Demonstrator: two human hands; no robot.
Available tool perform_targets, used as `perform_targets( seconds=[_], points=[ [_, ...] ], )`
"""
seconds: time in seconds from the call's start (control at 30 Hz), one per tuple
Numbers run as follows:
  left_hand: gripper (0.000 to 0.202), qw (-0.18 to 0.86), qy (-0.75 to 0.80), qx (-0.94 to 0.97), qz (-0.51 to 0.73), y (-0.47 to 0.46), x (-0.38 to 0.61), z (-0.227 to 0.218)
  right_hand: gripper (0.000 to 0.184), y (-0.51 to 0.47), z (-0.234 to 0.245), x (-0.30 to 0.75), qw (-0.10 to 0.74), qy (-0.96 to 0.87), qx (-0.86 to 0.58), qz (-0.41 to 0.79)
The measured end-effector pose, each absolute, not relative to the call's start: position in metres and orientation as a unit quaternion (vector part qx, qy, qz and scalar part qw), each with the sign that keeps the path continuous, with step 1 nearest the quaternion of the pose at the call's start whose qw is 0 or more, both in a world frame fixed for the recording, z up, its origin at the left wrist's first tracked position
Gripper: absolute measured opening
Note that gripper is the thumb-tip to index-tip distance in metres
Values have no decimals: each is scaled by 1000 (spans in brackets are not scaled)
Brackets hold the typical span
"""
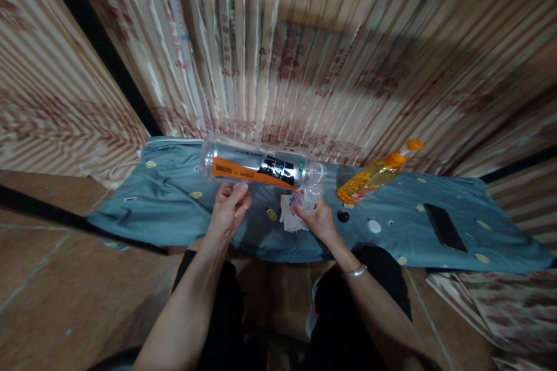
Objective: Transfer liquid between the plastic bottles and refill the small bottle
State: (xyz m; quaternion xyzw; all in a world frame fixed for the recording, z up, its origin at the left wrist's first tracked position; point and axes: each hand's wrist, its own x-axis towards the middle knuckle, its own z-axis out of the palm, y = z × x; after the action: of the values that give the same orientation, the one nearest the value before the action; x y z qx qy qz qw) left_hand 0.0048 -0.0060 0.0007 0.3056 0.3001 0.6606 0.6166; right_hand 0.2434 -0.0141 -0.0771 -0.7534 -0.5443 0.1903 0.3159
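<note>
My left hand (232, 208) has its fingers curled against the underside of a large clear plastic bottle (256, 165) with an orange and silver label. The bottle lies almost level in the air, its neck pointing right. In my right hand (321, 219) is a smaller clear plastic bottle (313, 194), partly covered by my fingers. The large bottle's neck end is close to the top of the small one; whether they touch, and whether liquid runs between them, I cannot tell. Behind the small bottle, a crumpled white tissue (288, 215) rests on the cloth.
On the blue-green cloth (174, 203) are a tilted-looking orange pump bottle (369, 179), a black cap (343, 216), a white round cap (373, 226) and a dark phone (445, 228). A pleated patterned curtain (278, 58) hangs behind. Dark poles (100, 40) stand at the sides.
</note>
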Motion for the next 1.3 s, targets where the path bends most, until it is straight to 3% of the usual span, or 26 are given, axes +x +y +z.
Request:
perform_targets(
  seconds=[0.37, 0.67, 1.3],
  points=[
    [55, 625, 300, 299, 656, -4, 5, 0, 64, -13, -81, 246, 316, -554, -744, 197],
    [56, 617, 298, 313, 658, -4, 6, 1, 53, -13, -82, 246, 342, -545, -741, 195],
    [56, 623, 300, 312, 652, -6, 6, 1, 55, -13, -85, 245, 344, -540, -745, 185]
  ],
)
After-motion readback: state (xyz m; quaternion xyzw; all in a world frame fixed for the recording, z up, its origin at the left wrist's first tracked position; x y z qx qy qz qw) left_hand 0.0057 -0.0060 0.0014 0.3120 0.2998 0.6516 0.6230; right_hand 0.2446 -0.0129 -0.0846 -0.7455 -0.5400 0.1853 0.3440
